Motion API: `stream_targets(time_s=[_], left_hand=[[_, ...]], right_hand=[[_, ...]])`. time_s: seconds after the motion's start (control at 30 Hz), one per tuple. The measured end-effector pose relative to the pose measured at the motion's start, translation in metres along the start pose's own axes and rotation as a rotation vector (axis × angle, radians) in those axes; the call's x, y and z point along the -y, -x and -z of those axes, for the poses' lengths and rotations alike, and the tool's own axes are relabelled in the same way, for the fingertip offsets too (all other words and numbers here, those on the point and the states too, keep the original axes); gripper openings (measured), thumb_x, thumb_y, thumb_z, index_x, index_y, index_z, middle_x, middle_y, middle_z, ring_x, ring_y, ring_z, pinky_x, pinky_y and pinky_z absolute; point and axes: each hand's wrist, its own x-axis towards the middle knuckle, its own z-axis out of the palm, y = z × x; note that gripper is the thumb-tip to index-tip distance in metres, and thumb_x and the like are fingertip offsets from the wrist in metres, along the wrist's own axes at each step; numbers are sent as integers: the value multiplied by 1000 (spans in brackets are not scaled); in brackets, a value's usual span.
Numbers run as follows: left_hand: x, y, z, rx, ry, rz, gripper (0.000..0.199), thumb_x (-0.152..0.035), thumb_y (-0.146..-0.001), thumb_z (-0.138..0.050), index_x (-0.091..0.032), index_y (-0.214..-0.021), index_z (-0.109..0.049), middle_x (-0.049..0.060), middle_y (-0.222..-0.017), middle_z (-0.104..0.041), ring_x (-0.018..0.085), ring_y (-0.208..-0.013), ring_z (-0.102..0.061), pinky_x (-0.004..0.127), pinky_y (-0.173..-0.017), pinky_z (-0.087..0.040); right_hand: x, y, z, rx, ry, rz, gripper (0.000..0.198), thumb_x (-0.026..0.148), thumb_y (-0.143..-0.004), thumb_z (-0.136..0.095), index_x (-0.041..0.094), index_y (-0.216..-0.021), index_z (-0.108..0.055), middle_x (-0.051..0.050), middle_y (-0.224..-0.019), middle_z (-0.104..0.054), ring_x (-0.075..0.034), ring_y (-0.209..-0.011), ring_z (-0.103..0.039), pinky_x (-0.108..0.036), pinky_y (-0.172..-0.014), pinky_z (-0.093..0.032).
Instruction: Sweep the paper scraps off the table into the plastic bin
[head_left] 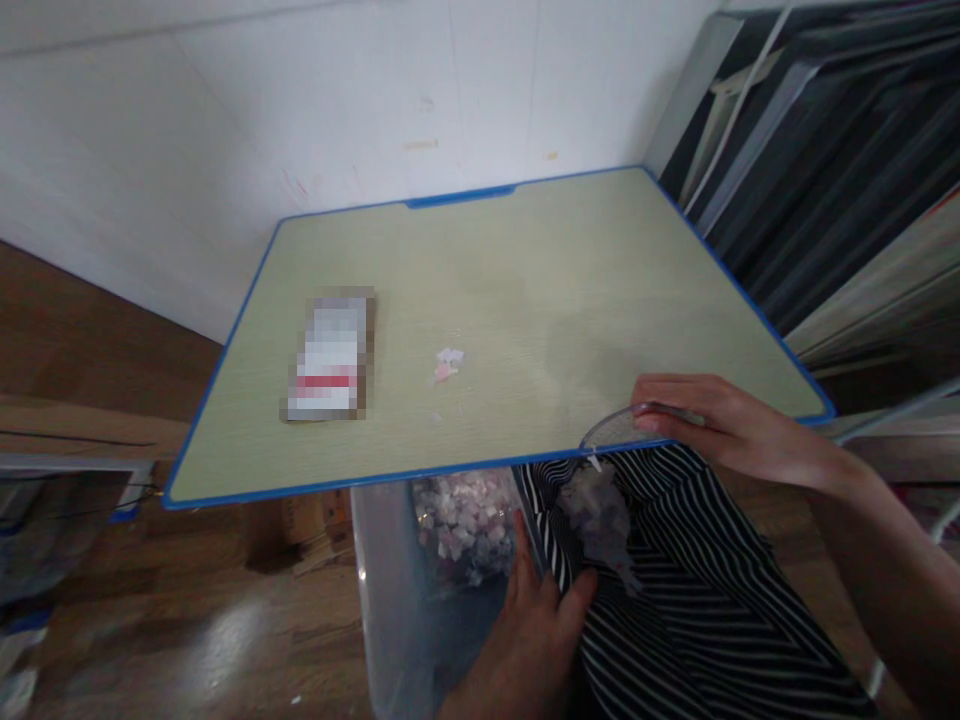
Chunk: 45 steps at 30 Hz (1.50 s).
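Observation:
My right hand (694, 412) pinches the rim of a clear, curved plastic piece (611, 428) at the table's front edge. A small white scrap (594, 460) hangs just under that edge. My left hand (536, 610) is low beside the wall of a translucent plastic bin (373, 600), fingers spread, its thumb against black-and-white striped fabric (697, 590). Inside the bin is a heap of pale pink and white flakes (469, 520). A greyish clump of bits (600, 515) lies in a fold of the fabric.
The pale table (525, 300) has a blue rim. On it are small white and pink scraps (448, 362) and a blurred white rectangular object (328, 355) with a red band. Dark flat panels (847, 140) lean at the right. Cardboard (304, 530) lies on the wooden floor (217, 620).

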Motion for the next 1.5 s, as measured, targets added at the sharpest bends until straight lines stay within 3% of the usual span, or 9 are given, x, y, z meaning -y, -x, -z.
stream_targets(time_s=[0.1,0.27,0.57,0.73,0.93,1.13,1.3,1.5], left_hand=[[1,-1,0,3,-14,-4,64,5,-78,-57,-12,-135,-33,25,-147,-27,39,-126,35,68,-103,-25],[6,0,-5,-56,-7,-30,66,1,-78,-59,-13,-136,-31,26,-149,-22,40,-127,34,68,-102,-25],[-3,-4,4,-5,-27,-6,64,4,-76,-61,-9,-133,-37,28,-144,-31,40,-119,39,70,-99,-26],[-4,-8,8,65,-24,21,60,-3,-81,-64,-9,-134,-37,30,-142,-32,43,-117,35,71,-100,-24],[-2,-5,2,-7,-42,6,55,-9,-86,-61,-12,-135,-35,29,-144,-29,44,-121,31,69,-100,-24],[-4,-6,1,29,-60,15,52,-7,-89,-58,-13,-135,-35,29,-142,-33,46,-121,27,71,-98,-26],[-5,-7,3,14,-69,9,46,-8,-90,-55,-12,-133,-39,27,-140,-38,45,-127,22,70,-98,-26],[-1,-5,-1,-3,-70,-4,44,-13,-92,-53,-10,-134,-39,30,-137,-41,47,-127,21,72,-96,-28]], right_hand=[[-3,0,3,-104,-31,-17,29,35,-93,-44,20,-68,-48,0,-64,-50,-13,-61,-48,-28,-59,-36],[0,-13,3,-201,-9,-55,33,41,-90,-48,19,-66,-52,0,-62,-51,-13,-59,-48,-28,-58,-37],[31,-51,-24,-38,20,46,30,31,-91,-44,19,-64,-47,0,-64,-52,-12,-61,-48,-26,-58,-34],[24,-70,-25,-124,66,-40,27,30,-87,-44,18,-64,-51,0,-59,-51,-12,-56,-46,-26,-54,-32],[29,-92,-28,-181,101,-61,23,25,-84,-45,18,-62,-51,-1,-60,-53,-12,-55,-44,-26,-55,-30],[51,-103,-43,-55,100,-27,24,25,-84,-47,17,-62,-51,-2,-62,-54,-12,-58,-46,-26,-57,-31],[57,-112,-45,-102,116,-1,22,23,-85,-48,16,-64,-54,-2,-63,-54,-11,-58,-44,-25,-57,-30],[64,-125,-57,-34,148,2,24,20,-85,-48,16,-62,-53,-3,-66,-57,-12,-61,-46,-26,-60,-31]])
